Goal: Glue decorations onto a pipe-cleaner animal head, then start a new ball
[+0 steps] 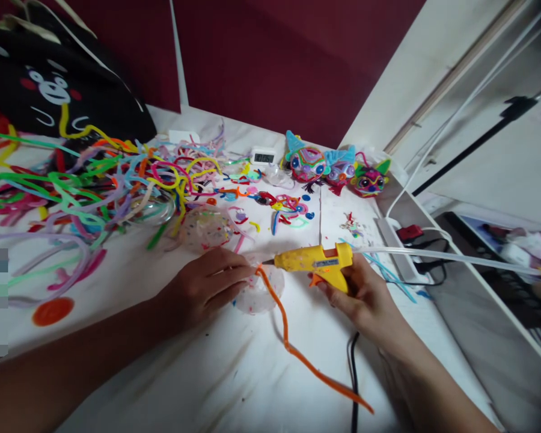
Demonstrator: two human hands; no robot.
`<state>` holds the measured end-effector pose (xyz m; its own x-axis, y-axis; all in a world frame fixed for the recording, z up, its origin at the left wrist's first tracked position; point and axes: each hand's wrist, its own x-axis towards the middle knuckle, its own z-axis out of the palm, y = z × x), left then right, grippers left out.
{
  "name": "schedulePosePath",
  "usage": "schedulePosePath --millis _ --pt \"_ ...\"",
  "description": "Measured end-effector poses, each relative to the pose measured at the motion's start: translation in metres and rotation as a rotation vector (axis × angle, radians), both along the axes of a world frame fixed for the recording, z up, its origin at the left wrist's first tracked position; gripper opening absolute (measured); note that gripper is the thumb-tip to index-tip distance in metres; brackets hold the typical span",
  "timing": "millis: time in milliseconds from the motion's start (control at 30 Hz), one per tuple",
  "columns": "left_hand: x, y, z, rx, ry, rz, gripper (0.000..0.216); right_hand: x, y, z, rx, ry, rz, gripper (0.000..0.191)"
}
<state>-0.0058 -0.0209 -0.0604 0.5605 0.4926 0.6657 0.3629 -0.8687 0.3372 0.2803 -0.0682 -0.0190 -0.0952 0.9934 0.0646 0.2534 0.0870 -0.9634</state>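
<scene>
My right hand (358, 294) is wrapped round the handle of a yellow hot glue gun (313, 261), with its orange trigger by my fingers. The gun's nozzle points left, right at the end of an orange pipe cleaner (286, 325). My left hand (216, 279) pinches that end with closed fingers, over a clear plastic piece (264, 294) lying on the table. From there the pipe cleaner trails in a loose curve towards the front right. A long clear glue stick (415, 255) extends from the back of the gun.
Tangled colourful pipe cleaners (85, 174) spread across the left. Behind stand decorated animal heads (306, 162) and a small digital clock (264, 156). A power strip (401, 246) lies at right, and a black cable (354, 379) runs along the front. An orange disc (53, 311) lies at left.
</scene>
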Motion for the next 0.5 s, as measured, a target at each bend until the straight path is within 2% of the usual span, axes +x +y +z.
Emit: schedulePosePath --millis 133,300,500 --pt "-0.0009 0.0013 -0.0001 0.015 0.022 -0.003 0.019 -0.0012 -0.0018 -0.0001 0.012 -0.027 0.022 0.022" --pt "-0.002 0.0032 -0.002 0.056 0.021 -0.048 0.024 -0.0003 -0.0021 -0.0034 -0.004 -0.046 0.018 0.026" --pt "-0.0011 -0.0001 -0.0004 0.009 0.021 -0.025 0.023 0.0029 -0.0037 -0.0042 -0.026 -0.049 0.043 0.028"
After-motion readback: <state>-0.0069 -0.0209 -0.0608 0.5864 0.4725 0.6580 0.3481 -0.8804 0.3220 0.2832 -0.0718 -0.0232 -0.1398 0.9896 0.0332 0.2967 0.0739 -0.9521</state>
